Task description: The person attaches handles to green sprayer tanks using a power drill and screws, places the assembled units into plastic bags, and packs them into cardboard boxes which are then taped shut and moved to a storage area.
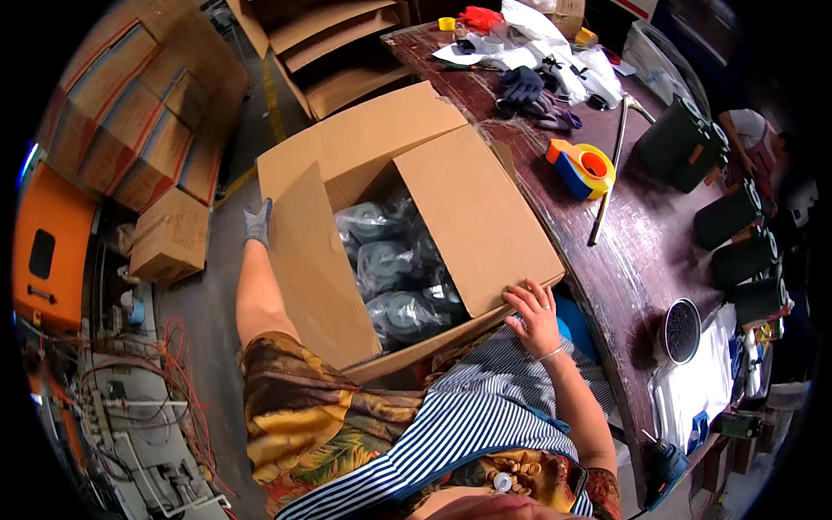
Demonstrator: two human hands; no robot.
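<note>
Cardboard box (481,230) between both sets of fingers already holds bagged parts (386,264), its top not yet closed, the right hand (537,321) resting loosely spread fingers on its edge, the left hand (257,225) beside the left flap (319,269), grip unclear.

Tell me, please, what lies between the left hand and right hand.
In the head view, an open cardboard box with plastic-wrapped items lies between the left hand and right hand.

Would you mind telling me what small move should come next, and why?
Perhaps fold the far cardboard flap inward: it spreads open, both side flaps angle inward over the plastic-bagged items, and the gloved left hand is near it.
</note>
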